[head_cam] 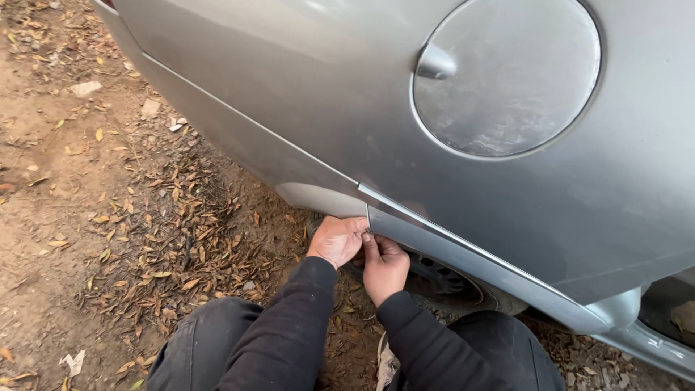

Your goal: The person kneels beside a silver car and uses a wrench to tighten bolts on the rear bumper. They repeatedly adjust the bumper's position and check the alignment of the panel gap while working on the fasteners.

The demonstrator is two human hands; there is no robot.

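I crouch beside a silver car's rear side panel (347, 108). My left hand (336, 240) reaches under the wheel-arch edge where the bumper (239, 137) meets the panel; its fingers curl around the lower lip. My right hand (384, 267) sits just beside it, thumb pressed up against the end of the silver arch trim (463, 253). Whether either hand holds a small part is hidden. Behind the hands a dark wheel (441, 279) shows in the arch. Both arms wear black sleeves.
A round fuel filler flap (507, 76) sits high on the panel. The ground (87, 217) at left is bare dirt strewn with dry leaves and small stones. My knees in dark trousers (210, 347) are at the bottom.
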